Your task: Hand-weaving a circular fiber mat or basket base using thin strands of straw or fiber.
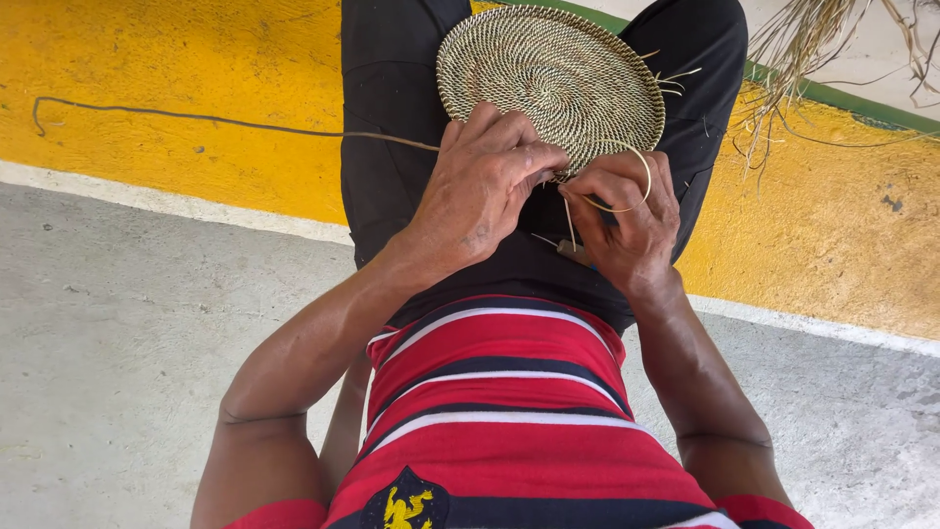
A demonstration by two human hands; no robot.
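A round coiled woven mat [548,73], pale straw with dark stitching, rests on my lap over black trousers. My left hand [485,186] grips the mat's near edge, fingers curled over the rim. My right hand [627,220] pinches a thin pale fibre strand [641,181] that loops up from the mat's edge; a small tool seems to sit under its fingers, mostly hidden. A long strand [196,120] trails from under my left hand out to the left across the yellow surface.
A yellow painted kerb [176,69] with a white stripe runs behind my legs. Grey concrete floor [117,343] lies on both sides. A bundle of dry straw fibres [813,39] hangs at the top right.
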